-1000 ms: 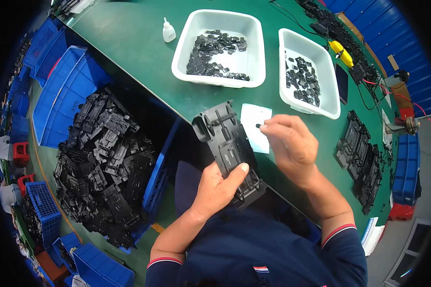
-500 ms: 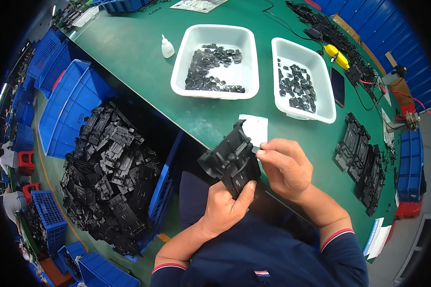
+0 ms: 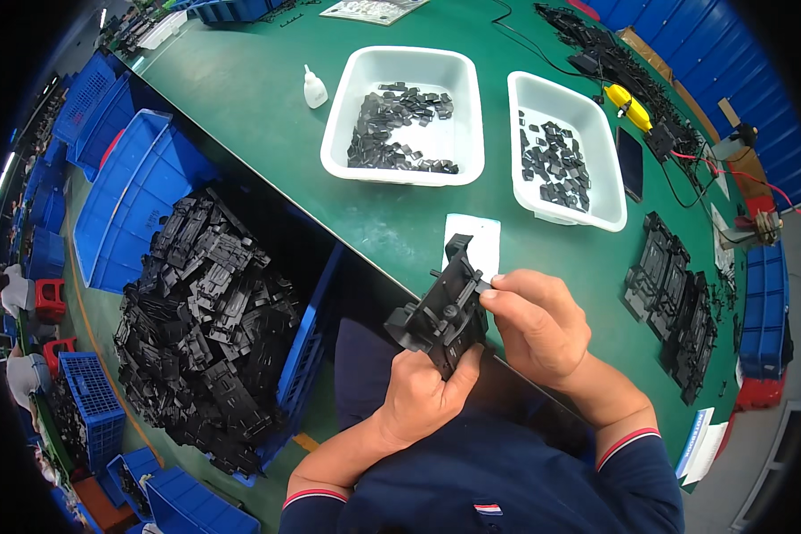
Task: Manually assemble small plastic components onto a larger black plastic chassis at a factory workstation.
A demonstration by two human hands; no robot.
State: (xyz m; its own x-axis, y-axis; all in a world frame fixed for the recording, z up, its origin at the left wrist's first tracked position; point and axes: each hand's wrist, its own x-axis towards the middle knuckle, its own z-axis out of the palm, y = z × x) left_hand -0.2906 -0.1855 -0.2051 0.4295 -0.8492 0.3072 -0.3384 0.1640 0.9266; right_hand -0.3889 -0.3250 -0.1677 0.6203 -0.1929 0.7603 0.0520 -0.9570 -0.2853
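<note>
A black moulded plastic part [image 3: 447, 307] stands tilted in front of me, gripped at its lower end by my left hand [image 3: 425, 392]. The left thumb lies along its right side, and the other fingers are mostly out of sight behind it. My right hand [image 3: 538, 320] pinches a small dark plastic piece [image 3: 483, 287] between thumb and forefinger, held against the right edge of the bigger part. Whether the piece sits in the part, I cannot tell. Behind the part, a white sheet [image 3: 485, 238] lies on the green table [image 3: 374, 222].
Two white tubs [image 3: 334, 142] [image 3: 610, 178] hold small black pieces. A white squeeze bottle [image 3: 314, 89] stands by the left tub. Black moulded parts [image 3: 667, 303] lie at the right. More black parts [image 3: 205, 329] fill a blue crate [image 3: 307, 343] left of the table.
The black part has turned in my left hand, showing its ribbed side more. My right hand has shifted slightly right and down, keeping its pinch on the small piece.
</note>
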